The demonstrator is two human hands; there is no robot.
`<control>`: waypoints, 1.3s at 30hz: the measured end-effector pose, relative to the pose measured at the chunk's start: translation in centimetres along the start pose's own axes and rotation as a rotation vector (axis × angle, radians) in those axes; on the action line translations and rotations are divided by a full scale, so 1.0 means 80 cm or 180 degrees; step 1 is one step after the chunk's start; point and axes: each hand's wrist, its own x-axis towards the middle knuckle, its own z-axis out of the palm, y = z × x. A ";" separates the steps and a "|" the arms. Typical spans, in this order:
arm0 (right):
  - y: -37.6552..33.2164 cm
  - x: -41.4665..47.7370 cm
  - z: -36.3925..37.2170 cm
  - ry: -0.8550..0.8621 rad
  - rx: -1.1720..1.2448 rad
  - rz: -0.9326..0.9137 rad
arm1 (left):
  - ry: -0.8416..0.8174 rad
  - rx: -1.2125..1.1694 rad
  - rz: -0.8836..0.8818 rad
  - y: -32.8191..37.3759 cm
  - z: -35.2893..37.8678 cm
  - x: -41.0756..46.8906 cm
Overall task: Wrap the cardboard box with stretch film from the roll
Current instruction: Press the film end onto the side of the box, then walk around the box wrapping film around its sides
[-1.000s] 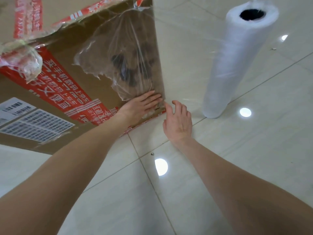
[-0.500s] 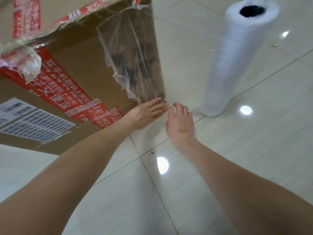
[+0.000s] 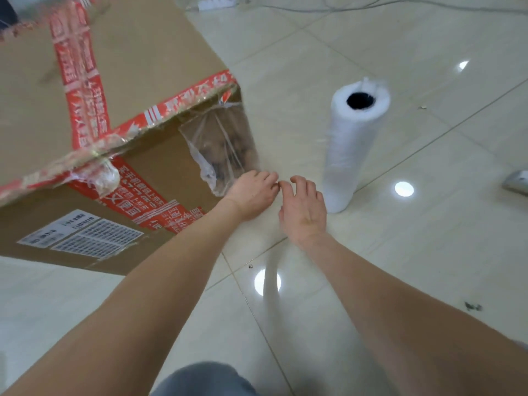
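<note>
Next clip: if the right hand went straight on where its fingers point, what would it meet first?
The right hand would probably meet the left hand, whose fingertips nearly touch it; just beyond lies the stretch film on the corner of the cardboard box. Depth is unclear.

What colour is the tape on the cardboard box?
Red with white printed characters; the tape on the cardboard box shows best in the head view.

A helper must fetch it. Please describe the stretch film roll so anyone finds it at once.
Find the cardboard box with red tape on the tiled floor. Right of its near corner stands the stretch film roll, the only upright white cylinder, with a dark hollow core.
</note>
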 end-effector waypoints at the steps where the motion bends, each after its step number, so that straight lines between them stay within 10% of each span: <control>1: 0.000 -0.005 -0.016 -0.0038 -0.0022 0.0003 | -0.0027 -0.0148 -0.0129 0.003 -0.013 -0.002; 19: -0.010 0.054 -0.357 -0.0245 -0.0086 0.0656 | -0.0243 -0.1611 -0.0875 -0.087 -0.329 0.032; 39: 0.112 0.208 -0.271 -0.2577 0.0620 0.1553 | -0.1722 -0.2532 -0.1257 -0.066 -0.250 0.211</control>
